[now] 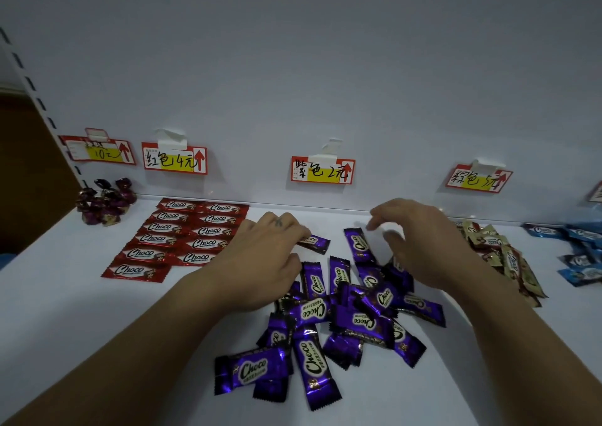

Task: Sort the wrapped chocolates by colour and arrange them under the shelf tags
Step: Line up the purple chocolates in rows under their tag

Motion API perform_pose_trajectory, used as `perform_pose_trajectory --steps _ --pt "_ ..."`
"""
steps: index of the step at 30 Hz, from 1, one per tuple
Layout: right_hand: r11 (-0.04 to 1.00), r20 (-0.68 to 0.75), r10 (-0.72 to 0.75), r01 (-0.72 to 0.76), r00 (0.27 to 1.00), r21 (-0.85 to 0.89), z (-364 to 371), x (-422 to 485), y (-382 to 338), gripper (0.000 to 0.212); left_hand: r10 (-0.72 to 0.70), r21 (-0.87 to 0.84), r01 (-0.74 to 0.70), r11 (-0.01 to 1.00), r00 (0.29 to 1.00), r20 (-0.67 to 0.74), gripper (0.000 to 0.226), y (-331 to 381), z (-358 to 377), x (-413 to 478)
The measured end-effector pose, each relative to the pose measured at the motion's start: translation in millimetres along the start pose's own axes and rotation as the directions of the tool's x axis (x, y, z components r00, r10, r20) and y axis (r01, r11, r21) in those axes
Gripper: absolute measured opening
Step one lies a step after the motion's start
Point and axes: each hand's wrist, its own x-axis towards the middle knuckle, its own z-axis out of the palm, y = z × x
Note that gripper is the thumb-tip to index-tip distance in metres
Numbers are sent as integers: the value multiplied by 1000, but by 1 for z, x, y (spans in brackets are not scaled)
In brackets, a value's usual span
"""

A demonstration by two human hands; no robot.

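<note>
Sorting by colour looks done; arranging is maybe a third through. Purple pile (345,318) is a loose heap mid-shelf, at 6 o'clock from the purple tag (322,171), with bars crossed and overlapping. Only two purples lie clear of it. One purple bar (316,243) sits at 11 o'clock of the heap, crosswise; a second purple bar (358,246) sits at 12, lengthwise.

Left hand (260,256) has its fingertips over the left end of the first one, thumb apart lower down. Can't tell pinch from press. Right hand (423,246) hovers at 1 o'clock of the heap, fingers spread and loosely bent, holding nothing I can see.

- Red bars (182,236), 9–10 o'clock: finished, two neat columns under the red tag (174,160).
- Beige pile (501,256), 3 o'clock, under the third tag (478,181): grouped, not lined up.
- Blue bars (580,256), beyond at frame edge: scattered.
- Twist-wrapped sweets (104,200), far out at 10 o'clock: clustered.

Left to do, my read: lay out purple, then beige and blue.
</note>
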Motion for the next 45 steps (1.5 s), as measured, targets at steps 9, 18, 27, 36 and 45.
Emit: perform_pose_trajectory --steps 9,18,27,36,45 --pt "995 116 3 8 993 -99 12 3 -9 37 -1 19 1 1000 1000 19 41 -1 1 -3" --pt "988 222 -127 143 967 -55 10 -6 -14 49 -39 40 38 998 999 23 48 -2 2 0" --pt "991 251 -126 134 960 -15 24 5 -9 47 -110 75 109 991 994 13 56 -1 8 8" --pt "992 32 -127 127 991 17 29 14 -13 42 -165 139 159 978 986 34 55 2 15 18" --pt "995 147 -102 103 984 5 27 10 -15 42 -166 115 162 980 986 24 55 2 16 19"
